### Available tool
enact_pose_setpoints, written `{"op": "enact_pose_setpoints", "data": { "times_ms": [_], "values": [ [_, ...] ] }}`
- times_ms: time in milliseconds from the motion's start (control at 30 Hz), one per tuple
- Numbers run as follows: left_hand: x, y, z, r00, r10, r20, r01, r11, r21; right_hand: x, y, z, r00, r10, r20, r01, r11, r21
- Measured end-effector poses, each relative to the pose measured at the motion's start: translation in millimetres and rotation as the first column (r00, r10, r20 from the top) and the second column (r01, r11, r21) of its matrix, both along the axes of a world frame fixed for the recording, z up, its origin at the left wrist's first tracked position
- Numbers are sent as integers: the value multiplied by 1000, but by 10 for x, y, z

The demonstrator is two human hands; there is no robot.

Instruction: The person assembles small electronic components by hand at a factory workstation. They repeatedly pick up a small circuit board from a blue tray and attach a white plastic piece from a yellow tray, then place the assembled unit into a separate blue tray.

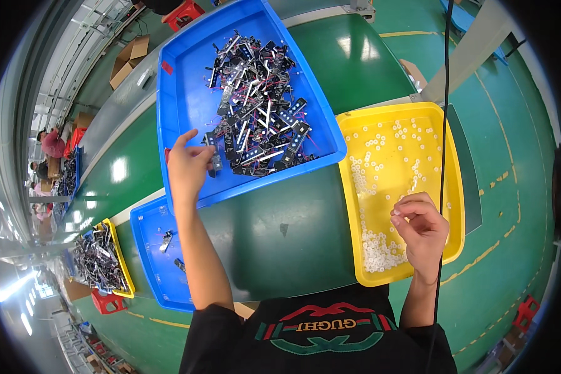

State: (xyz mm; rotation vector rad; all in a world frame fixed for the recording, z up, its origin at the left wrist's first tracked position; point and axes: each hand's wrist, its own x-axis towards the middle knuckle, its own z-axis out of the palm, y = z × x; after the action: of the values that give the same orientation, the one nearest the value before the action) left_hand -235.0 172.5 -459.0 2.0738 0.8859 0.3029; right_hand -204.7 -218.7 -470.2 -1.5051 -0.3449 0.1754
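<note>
My left hand [188, 163] reaches over the near left part of a large blue tray [190, 81]. Its forefinger and thumb are apart, and the thumb lies against or just beside a small dark electronic module [215, 161]. A tangled heap of similar modules [255, 106] with thin red wires and white strips fills the tray's middle. On the right, my right hand [422, 227] is raised over a yellow tray [402, 115], fingers curled and tips pinched together. A tiny pale piece shows at the fingertips, seemingly one of the small white rings [380, 252] scattered and piled in that tray.
A smaller blue tray [153, 249] with a few modules sits left of my forearm. Farther left, a yellow-edged tray [124, 265] is heaped with parts. A black cable [445, 124] hangs down in front of the yellow tray. The tabletop [280, 237] is dark green.
</note>
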Motion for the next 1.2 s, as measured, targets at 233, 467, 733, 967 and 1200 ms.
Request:
{"op": "enact_pose_setpoints", "data": {
  "times_ms": [233,467,733,967,1200],
  "values": [
    [-374,-223,330,855,170,490,211,750,-628,-51,221,43,980,64,-187,-66,998,-5],
    [-528,-823,225,718,180,672,547,451,-705,-82,549,165,974,219,62,-221,975,15],
    [-527,-1468,304,736,175,654,557,393,-732,-127,752,323,957,288,-15,-273,923,271],
    [-520,-1617,381,739,180,649,501,497,-708,-190,780,269,943,322,85,-332,927,175],
    [-508,-1709,362,641,288,711,495,553,-670,-327,811,279,920,360,-155,-279,879,386]
  ]
}}
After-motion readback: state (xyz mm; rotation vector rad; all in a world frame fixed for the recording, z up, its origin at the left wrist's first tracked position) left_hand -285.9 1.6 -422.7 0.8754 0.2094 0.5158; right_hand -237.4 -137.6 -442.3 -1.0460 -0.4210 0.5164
